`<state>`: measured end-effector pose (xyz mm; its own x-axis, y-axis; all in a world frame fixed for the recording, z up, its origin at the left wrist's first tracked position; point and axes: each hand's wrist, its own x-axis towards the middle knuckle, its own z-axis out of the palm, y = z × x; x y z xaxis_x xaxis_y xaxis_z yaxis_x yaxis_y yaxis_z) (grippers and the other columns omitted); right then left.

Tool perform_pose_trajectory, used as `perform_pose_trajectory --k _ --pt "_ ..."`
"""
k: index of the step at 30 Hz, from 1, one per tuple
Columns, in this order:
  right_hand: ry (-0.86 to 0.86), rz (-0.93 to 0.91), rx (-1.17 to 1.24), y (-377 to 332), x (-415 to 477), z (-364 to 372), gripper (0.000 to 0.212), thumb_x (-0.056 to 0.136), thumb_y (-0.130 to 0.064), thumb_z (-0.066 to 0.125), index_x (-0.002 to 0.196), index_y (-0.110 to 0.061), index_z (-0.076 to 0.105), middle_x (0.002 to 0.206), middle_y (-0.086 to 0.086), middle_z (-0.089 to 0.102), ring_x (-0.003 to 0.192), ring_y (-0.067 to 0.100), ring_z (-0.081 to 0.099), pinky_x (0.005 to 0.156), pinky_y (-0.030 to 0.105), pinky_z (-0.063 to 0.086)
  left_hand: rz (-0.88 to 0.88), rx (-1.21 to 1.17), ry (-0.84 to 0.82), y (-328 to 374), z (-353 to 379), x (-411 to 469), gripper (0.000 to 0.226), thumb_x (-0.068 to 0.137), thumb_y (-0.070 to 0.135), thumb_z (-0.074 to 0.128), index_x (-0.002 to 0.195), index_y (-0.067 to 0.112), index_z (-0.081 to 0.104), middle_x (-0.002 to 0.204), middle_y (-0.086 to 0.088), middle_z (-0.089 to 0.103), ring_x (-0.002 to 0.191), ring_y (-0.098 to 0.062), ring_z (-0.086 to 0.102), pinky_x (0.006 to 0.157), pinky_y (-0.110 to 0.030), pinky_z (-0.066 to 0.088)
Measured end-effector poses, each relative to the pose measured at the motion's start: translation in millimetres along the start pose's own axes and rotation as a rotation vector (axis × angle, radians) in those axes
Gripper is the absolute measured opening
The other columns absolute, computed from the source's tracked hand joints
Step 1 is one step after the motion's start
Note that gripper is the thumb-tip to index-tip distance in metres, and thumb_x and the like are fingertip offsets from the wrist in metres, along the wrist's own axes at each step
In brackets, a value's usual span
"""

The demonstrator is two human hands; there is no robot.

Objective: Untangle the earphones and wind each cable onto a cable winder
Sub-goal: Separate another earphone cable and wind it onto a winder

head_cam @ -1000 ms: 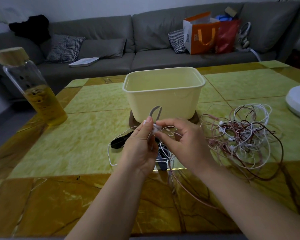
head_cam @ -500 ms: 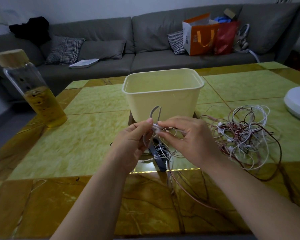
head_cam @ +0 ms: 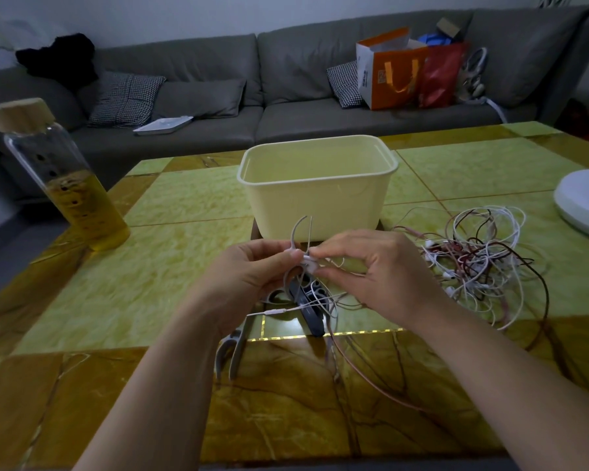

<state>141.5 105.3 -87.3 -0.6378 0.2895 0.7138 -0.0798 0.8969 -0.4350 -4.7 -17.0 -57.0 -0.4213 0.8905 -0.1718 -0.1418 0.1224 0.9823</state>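
Left hand (head_cam: 249, 277) just before cream tub (head_cam: 320, 205)

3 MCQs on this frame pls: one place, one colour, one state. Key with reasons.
1. Where is the tangled cable pile relative to the tub? A inside it; B on the table, right of it; C under it.
2. Liquid in the bottle? A yellow; B clear; C red.
3. The left hand is: A flat on the table; B holding a grey winder, prongs up; C gripping the bottle.
Key: 1 B, it lies on the tabletop right of the tub; 2 A, the lower half is yellow; 3 B, the hand pinches its stem.
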Motion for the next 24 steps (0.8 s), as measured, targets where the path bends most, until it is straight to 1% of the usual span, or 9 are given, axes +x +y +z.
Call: perform_pose_trajectory --k 3,5,8,10,13,15,17,20,24 --pt "-0.001 0.171 0.185 -4.9 -0.7 -3.4 0.032 0.076 -0.038 0.074 0.103 -0.022 0.073 0.098 -0.01 0.073 0.09 -0.001 0.068 0.079 0.024 0.056 0.045 -0.037 0.01 1.2 2.5 -0.1 0.029 0.065 0.02 0.067 0.091 0.006 0.069 0.079 -0.008 0.073 0.067 -0.013 0.067 0.068 -0.02 0.056" --pt "0.006 0.322 0.355 -5.3 -1.0 -5.4 0.023 0.078 -0.029 0.075 0.1 -0.027 0.072 0.095 -0.013 0.073 0.089 -0.001 0.068 0.077 0.018 0.054 0.06 -0.111 0.01 1.0 4.0 0.6 0.033 0.066 0.02 0.066 0.095 0.004 0.068 0.08 -0.009 0.074 0.068 -0.013 0.068 0.07 -0.022 0.057" --pt "-0.003 0.434 0.327 -1.9 -2.6 -0.2 0.015 0.086 -0.016 0.068 0.096 -0.026 0.073 0.079 -0.018 0.072 0.074 -0.002 0.067 0.066 0.014 0.05 0.058 -0.219 0.027 -2.1 6.7 4.1 0.044 0.068 0.021 0.067 0.106 0.0 0.067 0.09 -0.012 0.074 0.075 -0.017 0.069 0.078 -0.028 0.057" --pt "-0.036 0.491 0.299 -3.0 -4.5 7.4 0.013 0.089 -0.014 0.065 0.098 -0.018 0.075 0.061 -0.026 0.064 0.058 -0.008 0.059 0.055 0.006 0.04 0.057 -0.252 0.056 -6.0 10.5 7.1 0.043 0.067 0.022 0.068 0.105 0.002 0.068 0.092 -0.01 0.075 0.076 -0.017 0.069 0.078 -0.027 0.056" --pt "-0.138 0.477 0.204 -9.8 -10.0 20.4 0.016 0.094 -0.015 0.059 0.101 -0.017 0.074 0.055 -0.027 0.058 0.053 -0.006 0.052 0.05 0.01 0.034 0.065 -0.231 0.113 -11.3 16.1 9.2 0.036 0.065 0.027 0.069 0.097 0.01 0.073 0.09 -0.008 0.076 0.076 -0.015 0.068 0.078 -0.026 0.052" --pt "-0.189 0.438 0.128 -13.9 -11.3 24.9 0.018 0.095 -0.015 0.056 0.099 -0.019 0.073 0.059 -0.014 0.059 0.057 0.002 0.052 0.05 0.016 0.034 0.072 -0.248 0.12 -12.9 17.8 9.6 0.026 0.07 0.027 0.066 0.089 0.013 0.077 0.084 -0.004 0.076 0.069 -0.01 0.068 0.067 -0.02 0.053" --pt "-0.233 0.411 0.09 -15.1 -10.9 26.6 0.019 0.094 -0.014 0.054 0.097 -0.017 0.072 0.066 -0.009 0.06 0.063 0.005 0.053 0.053 0.02 0.037 0.054 -0.292 0.151 -13.6 18.2 10.3 0.019 0.079 0.025 0.063 0.09 0.015 0.075 0.078 0.003 0.075 0.062 -0.004 0.066 0.057 -0.014 0.049" --pt "-0.318 0.389 0.041 -18.0 -8.0 22.8 0.022 0.097 -0.018 0.051 0.106 -0.017 0.072 0.084 -0.002 0.068 0.074 0.008 0.059 0.066 0.029 0.046 0.004 -0.355 0.225 -16.0 16.4 12.4 0.016 0.091 0.024 0.059 0.093 0.018 0.073 0.078 0.009 0.074 0.062 0.002 0.065 0.055 -0.01 0.047" --pt "-0.405 0.328 -0.055 -24.0 -0.6 13.1 0.024 0.098 -0.02 0.05 0.11 -0.022 0.07 0.082 -0.014 0.059 0.073 0.003 0.052 0.064 0.02 0.041 -0.014 -0.425 0.296 -19.3 14.7 16.7 0.017 0.091 0.022 0.061 0.101 0.014 0.073 0.084 0.006 0.076 0.075 0.0 0.065 0.061 -0.012 0.047"
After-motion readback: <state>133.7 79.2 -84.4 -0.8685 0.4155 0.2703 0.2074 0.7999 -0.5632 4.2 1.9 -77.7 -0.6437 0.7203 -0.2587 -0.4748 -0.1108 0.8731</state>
